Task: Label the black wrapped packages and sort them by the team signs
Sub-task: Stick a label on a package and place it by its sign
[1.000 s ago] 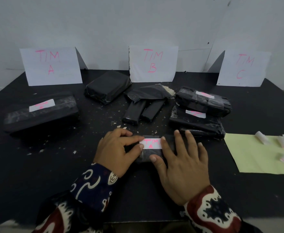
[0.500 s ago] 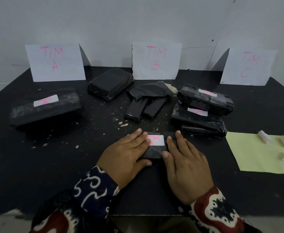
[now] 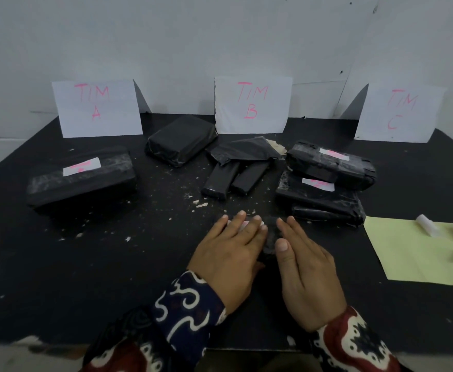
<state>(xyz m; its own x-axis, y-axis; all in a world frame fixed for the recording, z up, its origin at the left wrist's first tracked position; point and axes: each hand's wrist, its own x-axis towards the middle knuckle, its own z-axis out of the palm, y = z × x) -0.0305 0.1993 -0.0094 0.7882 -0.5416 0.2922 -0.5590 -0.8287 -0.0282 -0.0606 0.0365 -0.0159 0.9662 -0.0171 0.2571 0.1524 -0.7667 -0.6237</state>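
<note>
**Desk:** Take me across, left to right.

**Me:** Upper left, sign A (image 3: 96,107) leans on the wall. Below it, one labelled package (image 3: 82,181) lies on the worktop (image 3: 59,264). Just right of the sign sits an unlabelled package (image 3: 181,140). Sign B (image 3: 252,104) stands at centre top, with a torn wrap (image 3: 243,154) and two slim bars (image 3: 233,178) in front of it.

**Desk:** And your hands?

**Me:** Lower centre. My left hand (image 3: 228,253) lies flat, fingers straight, pressing on the label (image 3: 244,224) of the small package (image 3: 271,237). A second ago my thumb and forefinger only held the label's left edge and the pink writing showed. Now the palm covers nearly all of it. My right hand (image 3: 306,269) is spread and flat too, touching the package's right side, much as before.

**Desk:** So the label is on?

**Me:** I judge it is being smoothed down, so labelling this one is nearly done. Sorting it is not yet done. I cannot read its letter now, so I cannot say which sign it belongs to.

**Desk:** Further right?

**Me:** Two labelled packages (image 3: 327,175) are stacked right of centre, nearer sign C (image 3: 397,112), upper right. At the right edge a green sheet (image 3: 408,253) holds spare labels (image 3: 426,228).
</note>
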